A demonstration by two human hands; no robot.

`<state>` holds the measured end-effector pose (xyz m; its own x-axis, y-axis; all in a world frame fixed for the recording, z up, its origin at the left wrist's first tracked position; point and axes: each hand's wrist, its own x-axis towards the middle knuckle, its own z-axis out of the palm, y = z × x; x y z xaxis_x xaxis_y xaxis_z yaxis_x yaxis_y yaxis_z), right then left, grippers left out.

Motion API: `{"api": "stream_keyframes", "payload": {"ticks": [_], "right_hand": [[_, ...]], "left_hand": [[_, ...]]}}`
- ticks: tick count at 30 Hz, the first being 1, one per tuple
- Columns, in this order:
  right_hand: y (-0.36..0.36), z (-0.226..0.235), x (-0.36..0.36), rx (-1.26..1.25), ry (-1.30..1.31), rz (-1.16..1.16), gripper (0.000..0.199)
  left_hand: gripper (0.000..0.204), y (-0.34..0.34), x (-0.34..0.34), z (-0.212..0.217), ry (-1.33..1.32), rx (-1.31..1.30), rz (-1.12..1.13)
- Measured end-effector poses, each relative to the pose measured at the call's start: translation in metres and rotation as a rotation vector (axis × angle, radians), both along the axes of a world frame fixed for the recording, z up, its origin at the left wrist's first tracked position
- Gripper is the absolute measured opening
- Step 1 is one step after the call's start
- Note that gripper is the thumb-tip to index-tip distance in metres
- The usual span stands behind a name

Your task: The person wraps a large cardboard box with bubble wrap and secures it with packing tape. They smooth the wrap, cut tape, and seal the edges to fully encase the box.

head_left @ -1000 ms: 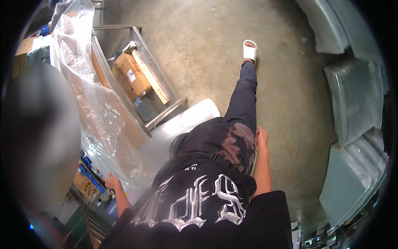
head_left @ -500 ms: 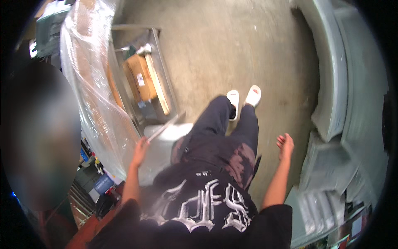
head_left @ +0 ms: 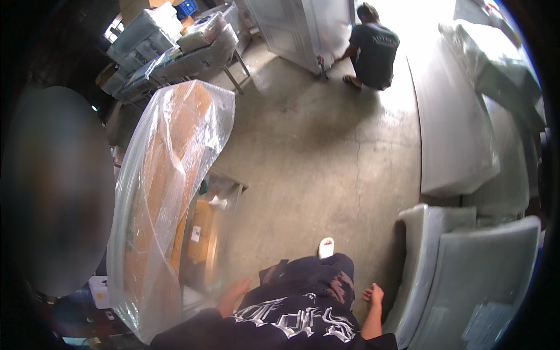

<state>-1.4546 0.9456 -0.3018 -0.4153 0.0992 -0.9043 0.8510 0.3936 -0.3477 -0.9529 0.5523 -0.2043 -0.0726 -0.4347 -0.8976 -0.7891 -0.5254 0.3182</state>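
Note:
My left hand [head_left: 238, 287] hangs low beside my left hip, close to a metal-edged cart. Motion blurs its fingers, so whether it holds something cannot be made out. On the other side, my right hand [head_left: 374, 294] hangs by my right thigh with its fingers loosely bent and apart, and nothing shows in it. Nearest to the left hand, the cart carries a brown cardboard box [head_left: 199, 233]. A tall brown panel under bubble wrap [head_left: 166, 169] stands beside the cart. Right of my right hand is a wrapped white panel [head_left: 415, 256].
Ahead, a co-worker [head_left: 376, 55] crouches at the foot of a tall light-grey cabinet [head_left: 294, 32], one hand near its lower corner. Large wrapped slabs [head_left: 455, 128] line the right side. A metal table [head_left: 189, 64] with wrapped goods stands far left. Concrete floor [head_left: 303, 169] lies between.
The view has tilted up, bringing the co-worker and cabinet into sight. Both my hands now appear lower in the picture. The thin pale strip seen at my left hand no longer shows.

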Motion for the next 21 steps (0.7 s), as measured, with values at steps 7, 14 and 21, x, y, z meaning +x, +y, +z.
{"api": "stream_keyframes", "payload": {"ticks": [7, 14, 21], "right_hand": [[-0.241, 0.017, -0.098, -0.097, 0.130, 0.330, 0.031], [-0.474, -0.002, -0.262, 0.096, -0.010, 0.404, 0.032], [-0.830, -0.008, -0.461, 0.008, 0.441, 0.883, 0.047]], "left_hand": [[0.054, -0.220, -0.241, 0.024, 0.285, -0.451, -0.090], [0.050, -0.397, -0.336, -0.011, 0.017, -0.230, -0.125], [0.059, -0.554, -0.414, 0.011, 0.262, -0.237, 0.275]]}}
